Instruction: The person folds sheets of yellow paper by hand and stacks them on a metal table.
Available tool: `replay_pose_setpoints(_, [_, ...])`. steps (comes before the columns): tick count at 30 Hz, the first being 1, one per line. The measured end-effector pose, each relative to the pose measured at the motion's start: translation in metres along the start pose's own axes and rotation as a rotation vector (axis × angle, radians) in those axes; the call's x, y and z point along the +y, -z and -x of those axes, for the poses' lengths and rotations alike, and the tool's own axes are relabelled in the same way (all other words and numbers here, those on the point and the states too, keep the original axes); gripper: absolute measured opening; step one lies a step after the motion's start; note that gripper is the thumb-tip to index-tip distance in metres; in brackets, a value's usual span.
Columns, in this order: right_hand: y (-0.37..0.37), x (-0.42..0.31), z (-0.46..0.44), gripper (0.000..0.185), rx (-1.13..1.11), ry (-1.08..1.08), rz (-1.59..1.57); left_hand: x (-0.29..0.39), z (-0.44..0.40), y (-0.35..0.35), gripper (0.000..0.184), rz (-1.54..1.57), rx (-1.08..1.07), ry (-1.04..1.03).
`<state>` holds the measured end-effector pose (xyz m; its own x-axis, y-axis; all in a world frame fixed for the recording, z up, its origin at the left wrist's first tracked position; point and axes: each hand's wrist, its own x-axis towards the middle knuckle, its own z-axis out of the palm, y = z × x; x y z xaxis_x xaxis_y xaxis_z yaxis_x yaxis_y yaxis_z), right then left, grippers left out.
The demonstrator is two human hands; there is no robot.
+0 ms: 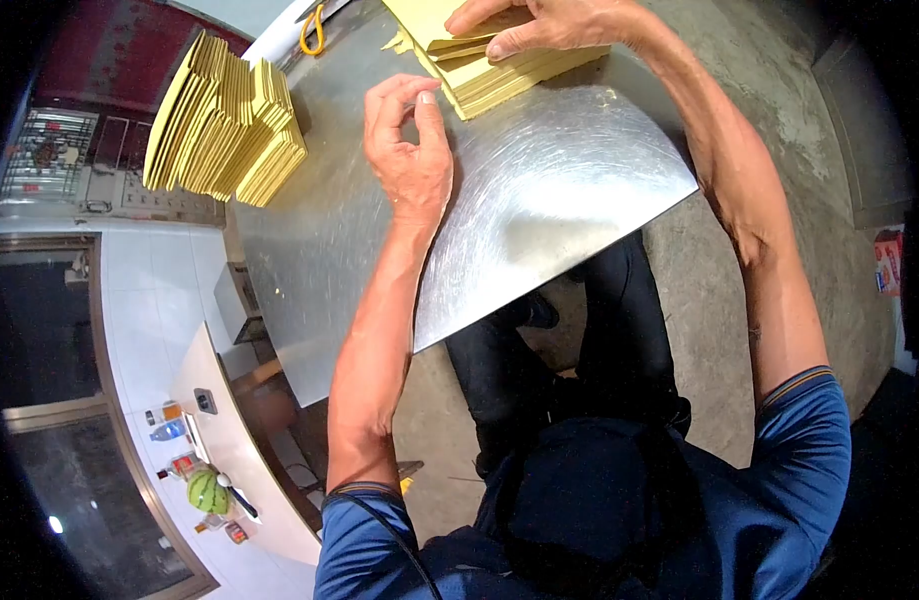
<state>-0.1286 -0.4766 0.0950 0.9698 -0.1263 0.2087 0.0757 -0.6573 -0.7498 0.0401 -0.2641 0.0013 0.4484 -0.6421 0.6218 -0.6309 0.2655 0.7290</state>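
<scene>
A thick stack of yellow paper sheets (524, 85) lies on the metal table at the top of the view. My right hand (549, 22) is over it, fingers on the upper sheets and thumb at their lifted near edge, gripping them. Beside the stack's left corner is my left hand (409, 145), its fingers curled and the thumb meeting the index finger in a pinch. Anything between those fingertips is too small to make out. Farther left, folded yellow paper (229, 125) stands in a bundle of many layers at the table's edge.
The shiny metal table (549, 190) has a corner pointing toward my right arm. An orange loop handle (313, 32) lies near its far edge. At lower left, a pale counter (269, 490) holds a watermelon (207, 492) and a bottle (167, 430). My legs are below the table edge.
</scene>
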Motion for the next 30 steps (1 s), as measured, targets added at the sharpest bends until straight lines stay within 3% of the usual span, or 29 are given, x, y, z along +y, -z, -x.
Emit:
replay_pose_setpoints(3, [-0.003, 0.015, -0.005, 0.052, 0.027, 0.043, -0.002, 0.003, -0.004, 0.0, 0.025, -0.131, -0.062, -0.151])
replay_pose_setpoints(11, [-0.004, 0.013, -0.004, 0.069, 0.008, 0.085, 0.12, 0.005, -0.003, -0.004, 0.04, -0.155, -0.121, -0.125])
replay_pose_setpoints(23, [0.003, -0.008, 0.0, 0.065, -0.092, 0.021, 0.043, 0.005, -0.003, -0.004, 0.048, -0.096, -0.146, -0.085])
replay_pose_setpoints(30, [-0.003, 0.01, -0.004, 0.062, -0.029, 0.066, 0.066, 0.003, -0.003, -0.005, 0.049, -0.076, -0.143, -0.092])
